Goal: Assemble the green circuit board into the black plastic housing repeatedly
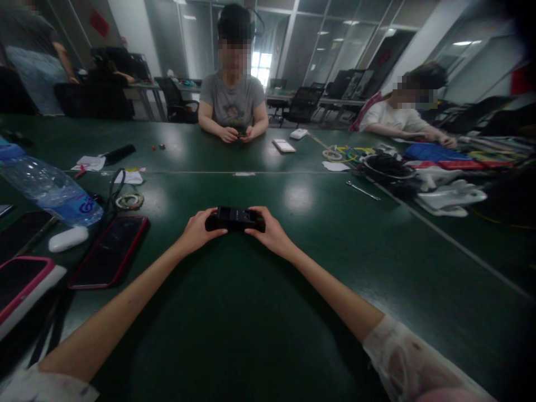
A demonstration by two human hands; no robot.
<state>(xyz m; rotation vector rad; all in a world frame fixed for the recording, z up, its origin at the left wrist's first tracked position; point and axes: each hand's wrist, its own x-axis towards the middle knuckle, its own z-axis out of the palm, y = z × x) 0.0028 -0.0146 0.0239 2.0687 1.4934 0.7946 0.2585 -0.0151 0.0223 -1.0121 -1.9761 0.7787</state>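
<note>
Both my hands hold a black box-shaped device just over the green table, one at each end. It has a recess on its left part and small pale markings on its front; its exact kind is unclear. My left hand is closed around the left end, thumb along the near lower edge. Around the right end, my right hand is closed the same way, with fingers over the top.
To the left lie a red-edged phone, a white earbud case, a tilted water bottle and a beaded bracelet. A wrench and piled cables lie right. Across the table sit two people.
</note>
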